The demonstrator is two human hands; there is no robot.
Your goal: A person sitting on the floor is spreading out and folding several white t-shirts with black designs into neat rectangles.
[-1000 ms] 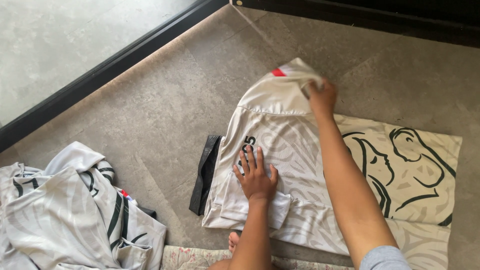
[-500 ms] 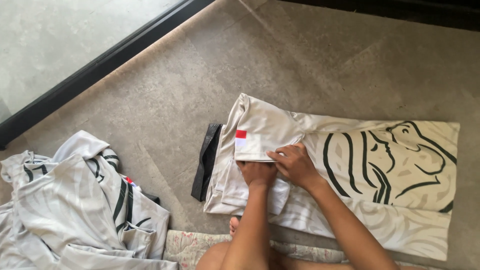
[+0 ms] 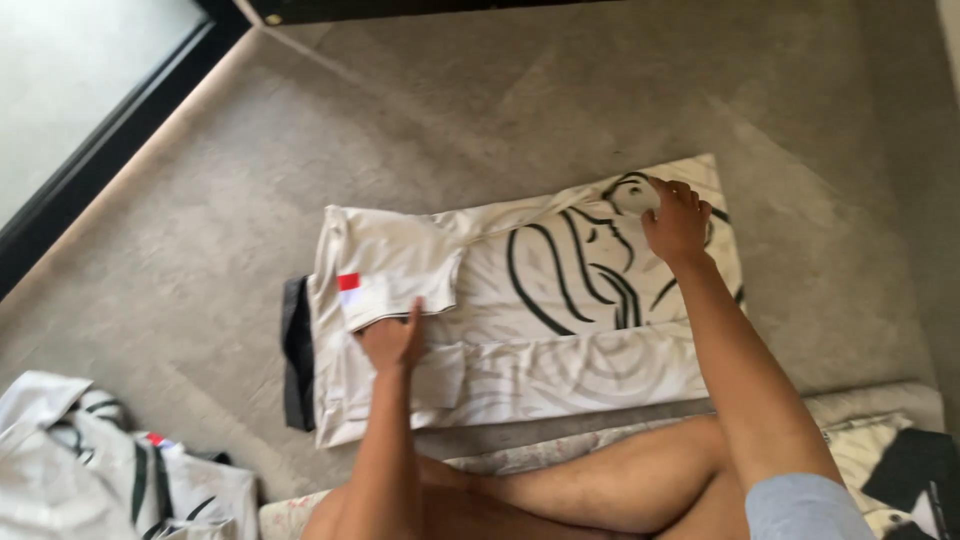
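White garment (image 3: 520, 310) with a black line drawing lies spread flat on the grey carpet (image 3: 500, 110), and both hands are on it. Fingers of the left hand (image 3: 392, 340) lie flat and close together, pressing down the edge of a folded-over flap that bears a small red patch, at the garment's left end. Fingers of the right hand (image 3: 675, 222) are curled at the far right end, gripping the cloth near its upper edge. Judging from how it lies, one end is already folded in and held, while the long printed part is still laid out full length, so the folding looks partly done. A dark strip of cloth (image 3: 297, 350) peeks out beside the left end. Well apart, at the lower left, sits a heap of white clothes (image 3: 100, 460) with dark stripes.
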